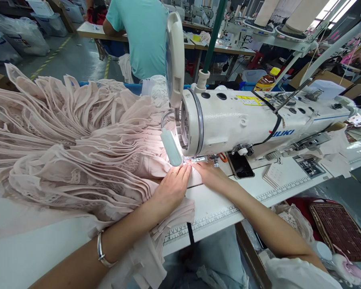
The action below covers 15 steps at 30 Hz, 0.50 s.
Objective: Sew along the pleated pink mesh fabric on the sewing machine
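A big heap of pale pink fabric pieces [78, 140] with lace lies on the white sewing table [216, 204], left of a white sewing machine [246, 120]. My left hand [171, 186] lies flat on the pink fabric just in front of the needle, fingers stretched and close together. My right hand [207, 170] rests beside it, fingers reaching under the presser foot [198, 159] and pressing the fabric's edge down. A small lamp [171, 146] on the machine lights this spot. A silver bangle [101, 251] sits on my left wrist.
A phone [240, 165] and a small stack of labels [278, 174] lie under the machine arm. A person in a teal shirt [144, 36] stands behind the heap. A woven basket [339, 228] sits on the floor at right. A ruler strip [210, 218] runs along the table's front edge.
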### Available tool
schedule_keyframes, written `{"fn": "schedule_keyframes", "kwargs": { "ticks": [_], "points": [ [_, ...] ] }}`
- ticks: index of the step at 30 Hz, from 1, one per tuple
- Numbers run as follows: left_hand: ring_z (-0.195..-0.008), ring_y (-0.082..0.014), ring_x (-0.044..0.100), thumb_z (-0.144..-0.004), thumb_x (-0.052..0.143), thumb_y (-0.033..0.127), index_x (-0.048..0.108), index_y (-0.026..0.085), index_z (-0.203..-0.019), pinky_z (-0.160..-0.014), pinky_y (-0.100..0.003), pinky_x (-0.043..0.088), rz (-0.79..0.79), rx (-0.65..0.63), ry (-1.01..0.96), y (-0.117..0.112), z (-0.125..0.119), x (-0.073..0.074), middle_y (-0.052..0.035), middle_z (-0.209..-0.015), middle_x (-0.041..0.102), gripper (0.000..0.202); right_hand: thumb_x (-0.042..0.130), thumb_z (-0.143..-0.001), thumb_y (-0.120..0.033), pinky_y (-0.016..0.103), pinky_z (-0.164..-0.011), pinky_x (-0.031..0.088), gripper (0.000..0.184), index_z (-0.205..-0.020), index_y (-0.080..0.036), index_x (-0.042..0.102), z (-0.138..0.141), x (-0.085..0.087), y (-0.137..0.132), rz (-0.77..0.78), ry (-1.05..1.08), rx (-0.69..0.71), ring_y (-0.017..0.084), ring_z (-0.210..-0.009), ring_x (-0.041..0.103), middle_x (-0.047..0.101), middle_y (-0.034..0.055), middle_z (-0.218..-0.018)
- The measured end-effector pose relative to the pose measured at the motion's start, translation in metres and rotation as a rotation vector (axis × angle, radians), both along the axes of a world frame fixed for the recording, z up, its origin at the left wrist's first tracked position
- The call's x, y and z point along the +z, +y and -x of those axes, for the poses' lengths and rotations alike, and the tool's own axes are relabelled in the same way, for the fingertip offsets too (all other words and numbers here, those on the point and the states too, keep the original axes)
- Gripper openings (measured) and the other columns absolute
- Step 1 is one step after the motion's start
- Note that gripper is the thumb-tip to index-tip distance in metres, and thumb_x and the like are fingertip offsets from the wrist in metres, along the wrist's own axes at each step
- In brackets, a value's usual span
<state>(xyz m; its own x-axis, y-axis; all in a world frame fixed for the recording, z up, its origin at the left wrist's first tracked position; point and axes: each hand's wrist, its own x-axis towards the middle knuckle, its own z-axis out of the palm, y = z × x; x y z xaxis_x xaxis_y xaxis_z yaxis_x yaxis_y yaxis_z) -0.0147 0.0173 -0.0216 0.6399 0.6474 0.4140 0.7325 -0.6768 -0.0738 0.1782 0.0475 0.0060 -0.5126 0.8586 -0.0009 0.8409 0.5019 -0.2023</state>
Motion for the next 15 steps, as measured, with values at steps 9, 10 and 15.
{"fn": "schedule_keyframes", "kwargs": {
  "ticks": [9, 10, 15],
  "points": [
    [-0.078, -0.0217, 0.059, -0.091, 0.043, 0.001, 0.059, 0.015, -0.092, -0.069, -0.032, 0.047, 0.086, -0.02, 0.055, 0.014, 0.025, 0.021, -0.0079, -0.088, 0.065, 0.022, 0.043, -0.088, -0.003, 0.032, -0.081, 0.051, 0.045, -0.119, -0.024, 0.068, -0.004, -0.01, -0.011, -0.081, 0.074, 0.067, 0.023, -0.109, 0.063, 0.068, 0.0076, -0.122],
    [-0.08, -0.0217, 0.059, -0.092, 0.045, 0.004, 0.06, 0.015, -0.096, -0.069, -0.032, 0.047, 0.077, -0.027, 0.019, 0.016, 0.026, 0.018, -0.0083, -0.091, 0.065, 0.019, 0.044, -0.087, -0.003, 0.032, -0.082, 0.052, 0.047, -0.121, -0.024, 0.068, -0.006, -0.01, -0.011, -0.078, 0.094, 0.08, 0.023, -0.111, 0.062, 0.067, 0.0078, -0.124],
    [-0.087, -0.0228, 0.06, -0.094, 0.047, 0.009, 0.064, 0.015, -0.098, -0.07, -0.032, 0.045, -0.056, -0.023, -0.009, 0.02, 0.024, 0.011, -0.0091, -0.094, 0.067, 0.019, 0.043, -0.084, 0.0, 0.038, -0.09, 0.053, 0.055, -0.129, -0.023, 0.065, -0.012, -0.015, -0.01, -0.082, 0.148, 0.15, 0.024, -0.112, 0.061, 0.066, 0.0099, -0.124]
  ]
}}
